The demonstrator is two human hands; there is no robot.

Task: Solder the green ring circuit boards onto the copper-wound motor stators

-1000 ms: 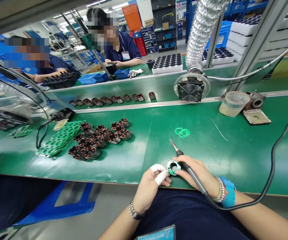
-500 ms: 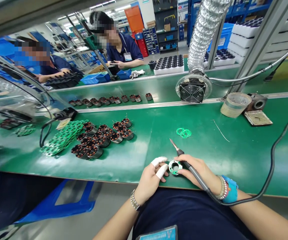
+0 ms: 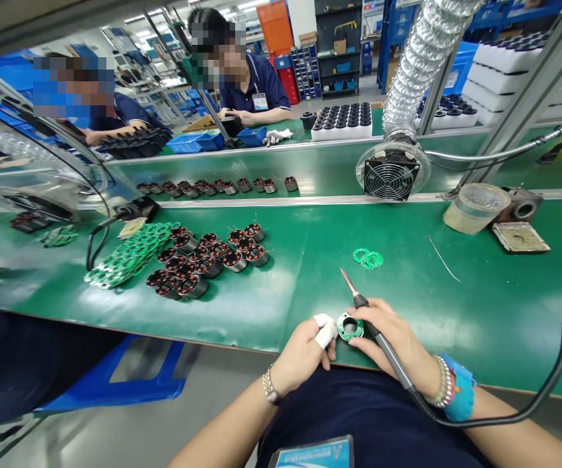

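Note:
My right hand (image 3: 398, 335) has a soldering iron (image 3: 387, 351) lying across it, tip pointing up and left. Its thumb and a finger also grip the edge of a ring-shaped green circuit board (image 3: 350, 327) on a round part, whose body below is hidden. Left of that board is my left hand (image 3: 305, 351), with white finger covers on its thumb and index finger. Those two fingertips are pinched together at the board's left edge; whatever they hold is too small to make out. Two loose ring boards (image 3: 371, 260) lie beyond the iron's tip.
Several copper-wound motor stators (image 3: 207, 266) stand on the left, beside a pile of green ring boards (image 3: 129, 257). A fan (image 3: 391, 179) with a foil duct sits at the back. A plastic cup (image 3: 473, 209) and a sponge tray (image 3: 521, 238) are at right. Co-workers sit across the bench.
My left thumb and index finger have closed together beside the ring board. The ring board has turned a little in my right hand, which still holds the iron. The camera view has shifted slightly.

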